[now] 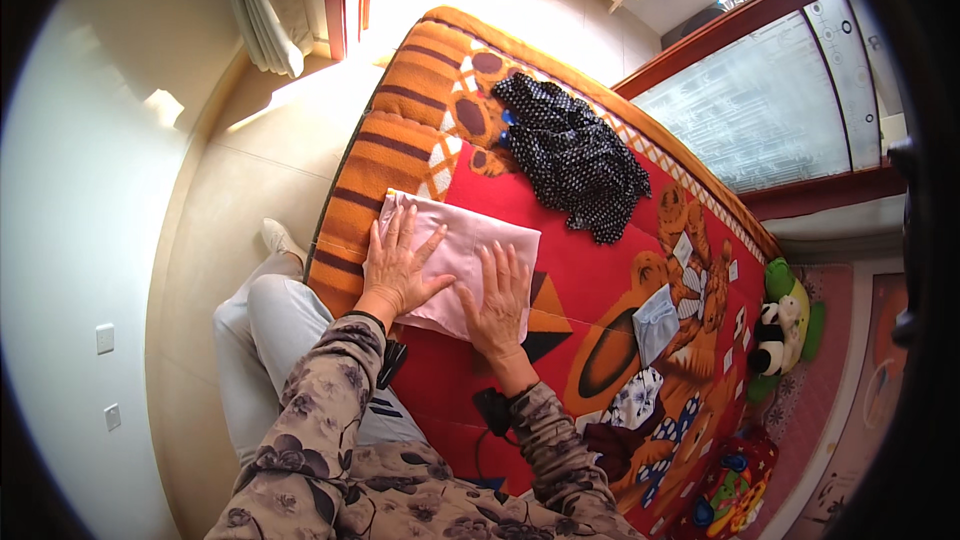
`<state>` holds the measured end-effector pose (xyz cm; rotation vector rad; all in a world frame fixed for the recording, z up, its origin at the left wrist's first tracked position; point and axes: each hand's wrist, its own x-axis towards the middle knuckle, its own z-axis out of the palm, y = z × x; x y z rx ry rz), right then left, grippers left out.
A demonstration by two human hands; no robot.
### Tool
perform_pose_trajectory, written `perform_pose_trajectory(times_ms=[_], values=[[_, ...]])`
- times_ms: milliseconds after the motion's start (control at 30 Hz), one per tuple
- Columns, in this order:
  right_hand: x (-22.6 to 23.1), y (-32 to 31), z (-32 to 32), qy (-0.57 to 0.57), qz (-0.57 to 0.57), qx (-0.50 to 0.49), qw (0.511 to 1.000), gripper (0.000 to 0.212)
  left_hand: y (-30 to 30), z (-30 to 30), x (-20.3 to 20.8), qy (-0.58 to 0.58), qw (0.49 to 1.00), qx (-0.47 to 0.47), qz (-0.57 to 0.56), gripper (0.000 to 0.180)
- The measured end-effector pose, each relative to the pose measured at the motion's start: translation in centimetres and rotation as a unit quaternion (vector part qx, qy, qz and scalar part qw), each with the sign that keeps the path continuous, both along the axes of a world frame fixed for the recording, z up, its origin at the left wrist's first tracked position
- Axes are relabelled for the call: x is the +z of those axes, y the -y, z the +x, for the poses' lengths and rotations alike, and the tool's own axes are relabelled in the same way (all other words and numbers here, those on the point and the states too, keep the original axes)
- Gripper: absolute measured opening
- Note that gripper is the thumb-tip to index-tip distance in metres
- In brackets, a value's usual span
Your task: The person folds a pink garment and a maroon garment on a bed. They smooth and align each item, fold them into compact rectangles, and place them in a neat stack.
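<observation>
A folded pale pink cloth (pixel 455 225) lies flat on the red and orange patterned blanket (pixel 480 185) that covers the bed. My left hand (pixel 398 265) rests on its left part with the fingers spread. Farther right, my right hand (pixel 497 302) presses flat on the same cloth, fingers stretched out. Both hands hold nothing. Beyond the cloth sits a crumpled black garment with white dots (pixel 575 150), apart from my hands.
To the right lie a light blue face mask (pixel 655 325), a white and blue patterned cloth (pixel 636 398) and several small white cards. Plush toys (pixel 780 330) stand at the bed's right edge. A light curtain (pixel 265 10) hangs at the far left, beside a wall (pixel 90 240).
</observation>
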<state>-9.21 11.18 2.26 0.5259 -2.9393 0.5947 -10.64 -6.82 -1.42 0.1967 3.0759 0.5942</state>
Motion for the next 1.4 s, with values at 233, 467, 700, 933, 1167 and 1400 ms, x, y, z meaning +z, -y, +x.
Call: perform_pose_trajectory(times_ms=[233,467,700,933,1167,1400], values=[[-3.1,0.3,-4.6,0.001,0.123,0.017,0.992,0.068,0.2,-0.1,-0.1,-0.011,1.0,0.003,0.009,0.077],[-5.9,-3.1,-4.9,0.012,0.038,-0.06,0.997,0.068,0.4,-0.1,0.4,-0.009,0.999,-0.004,0.042,0.081],[-6.7,-3.1,-4.9,0.0,0.011,-0.082,0.997,0.067,1.4,-0.2,-0.5,-0.024,0.999,-0.015,0.046,0.081],[-6.9,-3.1,-4.9,0.013,0.004,-0.089,0.996,0.067,1.9,-0.8,-0.5,0.013,0.999,-0.032,0.027,0.078],[-3.8,-3.4,-5.0,0.039,0.004,-0.09,0.995,0.067,1.9,-1.5,2.3,0.044,0.998,-0.038,-0.011,0.075],[-3.2,-4.3,0.1,-0.009,0.026,-0.066,0.997,0.071,2.5,1.3,3.3,-0.021,0.994,-0.104,-0.004,0.077]])
